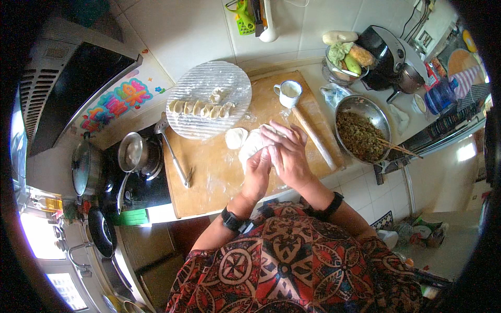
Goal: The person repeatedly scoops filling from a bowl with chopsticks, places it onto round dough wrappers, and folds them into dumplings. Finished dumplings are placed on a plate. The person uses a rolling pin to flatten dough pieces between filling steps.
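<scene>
My left hand and my right hand meet over a floured wooden board, thumbs side by side. Whatever lies between the fingers is hidden by them. Beneath my hands lie several round dough wrappers, overlapping and partly covered. One separate wrapper is just to their left. A wooden rolling pin rests right of my right hand, its far end near a white enamel mug. Shaped dumplings stand in a row on a round ribbed tray at the board's far left.
To the right, a steel bowl holds minced filling with chopsticks across its rim. A slotted ladle lies on the board's left. Beyond it are a small saucepan and a lidded pot on the stove.
</scene>
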Available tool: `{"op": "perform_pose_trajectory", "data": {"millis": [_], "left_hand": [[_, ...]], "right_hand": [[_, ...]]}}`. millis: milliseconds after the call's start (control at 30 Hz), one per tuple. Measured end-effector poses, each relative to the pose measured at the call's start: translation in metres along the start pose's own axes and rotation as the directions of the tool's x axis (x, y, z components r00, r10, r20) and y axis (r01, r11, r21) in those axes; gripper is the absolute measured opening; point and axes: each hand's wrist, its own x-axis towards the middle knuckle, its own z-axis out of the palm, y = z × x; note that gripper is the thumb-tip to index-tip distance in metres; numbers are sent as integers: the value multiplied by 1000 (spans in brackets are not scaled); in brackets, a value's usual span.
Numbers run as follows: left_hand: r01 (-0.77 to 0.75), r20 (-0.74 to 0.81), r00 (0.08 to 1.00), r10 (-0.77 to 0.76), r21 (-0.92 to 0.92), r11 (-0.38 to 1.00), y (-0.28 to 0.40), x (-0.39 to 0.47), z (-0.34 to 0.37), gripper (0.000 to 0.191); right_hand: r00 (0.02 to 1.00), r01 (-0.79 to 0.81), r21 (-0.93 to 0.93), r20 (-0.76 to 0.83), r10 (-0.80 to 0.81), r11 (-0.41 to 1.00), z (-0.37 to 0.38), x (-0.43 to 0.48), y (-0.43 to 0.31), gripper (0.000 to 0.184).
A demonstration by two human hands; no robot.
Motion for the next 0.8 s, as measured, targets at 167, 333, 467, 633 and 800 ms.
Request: {"op": "perform_pose_trajectory", "data": {"millis": [167,333,467,633,800], "left_hand": [[112,119,991,-66,-438,892,18,17,-3,49],[97,208,978,-12,-405,909,24,21,-10,48],[-41,188,980,62,-117,992,19,18,-3,69],[-174,346,928,136,81,981,21,19,4,71],[-196,352,908,227,-123,973,23,20,4,36]], "right_hand": [[906,-389,602,113,408,698,-4,-6,27,62],[926,-327,496,-4,378,805,-35,-18,44,51],[958,-286,318,57,282,904,-38,-17,25,40],[980,-196,288,18,200,937,-30,-10,11,26],[989,-129,274,-37,144,953,-29,-10,9,20]]}}
